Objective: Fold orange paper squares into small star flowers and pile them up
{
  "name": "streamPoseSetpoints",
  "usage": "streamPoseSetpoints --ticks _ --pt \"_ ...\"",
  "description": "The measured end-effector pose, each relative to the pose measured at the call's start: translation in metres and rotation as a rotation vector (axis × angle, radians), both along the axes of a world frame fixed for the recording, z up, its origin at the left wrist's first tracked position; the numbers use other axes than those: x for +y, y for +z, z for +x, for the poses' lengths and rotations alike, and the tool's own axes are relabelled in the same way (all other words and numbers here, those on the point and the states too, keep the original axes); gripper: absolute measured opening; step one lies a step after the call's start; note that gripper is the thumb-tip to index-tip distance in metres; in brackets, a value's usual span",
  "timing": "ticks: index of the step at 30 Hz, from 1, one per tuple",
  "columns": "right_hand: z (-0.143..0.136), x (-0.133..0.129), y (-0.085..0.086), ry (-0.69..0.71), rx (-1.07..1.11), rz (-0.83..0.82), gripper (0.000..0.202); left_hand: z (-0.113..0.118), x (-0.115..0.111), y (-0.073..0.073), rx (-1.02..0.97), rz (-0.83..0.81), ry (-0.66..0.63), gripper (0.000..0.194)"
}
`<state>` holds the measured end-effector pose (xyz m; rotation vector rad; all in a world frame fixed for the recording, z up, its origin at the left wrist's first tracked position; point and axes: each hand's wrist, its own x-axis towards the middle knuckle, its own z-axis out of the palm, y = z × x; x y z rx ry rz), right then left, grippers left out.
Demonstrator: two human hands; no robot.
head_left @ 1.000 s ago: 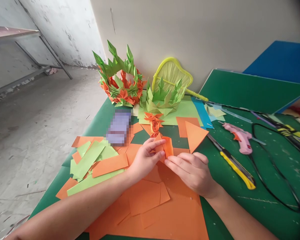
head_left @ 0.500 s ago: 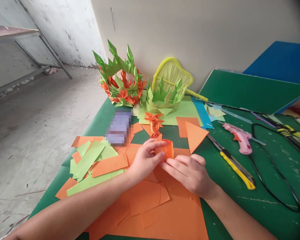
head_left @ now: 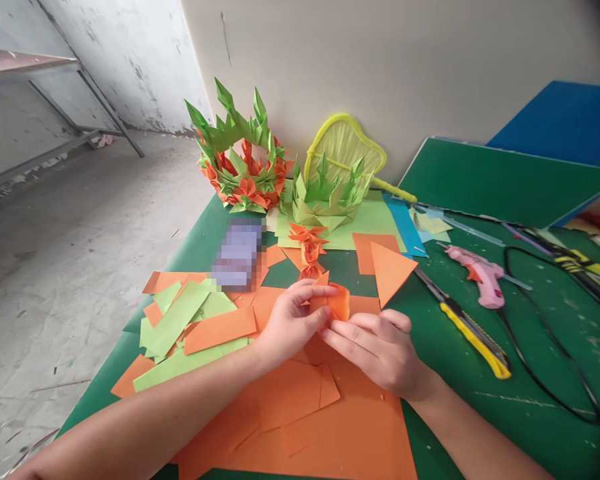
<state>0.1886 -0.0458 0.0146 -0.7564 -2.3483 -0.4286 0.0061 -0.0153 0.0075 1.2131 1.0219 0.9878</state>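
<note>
A small piece of folded orange paper (head_left: 339, 304) is held above the orange sheets in the middle of the table. My left hand (head_left: 296, 319) pinches it between thumb and fingers from the left. At its lower right edge, my right hand (head_left: 383, 348) grips with curled fingers; the right thumb is mostly hidden. Just beyond the hands stand several small orange paper flowers (head_left: 310, 252). Under and in front of the hands lies a large orange paper sheet (head_left: 360, 420), with cut orange pieces (head_left: 295, 393) on top.
Green and orange scraps (head_left: 180, 317) and a blurred phone-like object (head_left: 237, 253) lie left. Behind stand a green-orange paper crown (head_left: 250, 190), a green paper crown (head_left: 325, 203) and a yellow fan (head_left: 347, 143). A cutter knife (head_left: 473, 340) and pink glue gun (head_left: 480, 273) with cable lie right.
The folded orange paper has shifted and turned very slightly to the right between my fingers. Both hands keep almost the same place.
</note>
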Motion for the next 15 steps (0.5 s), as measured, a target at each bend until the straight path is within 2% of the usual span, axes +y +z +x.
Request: streamPoseSetpoints --ticks 5,11,15 --pt "-0.0011 -0.0003 0.0009 0.007 -0.031 0.014 0.027 0.0005 -0.0007 0.0042 -0.033 -0.008 -0.012 0.02" --pt "-0.0048 0.001 0.0027 -0.113 0.017 0.071 0.018 -0.0006 -0.0008 0.0051 -0.059 -0.063 -0.013 0.02" --pt "-0.005 0.0014 0.0044 -0.119 0.002 0.079 0.02 -0.0002 -0.0014 0.004 -0.106 -0.139 -0.045 0.022"
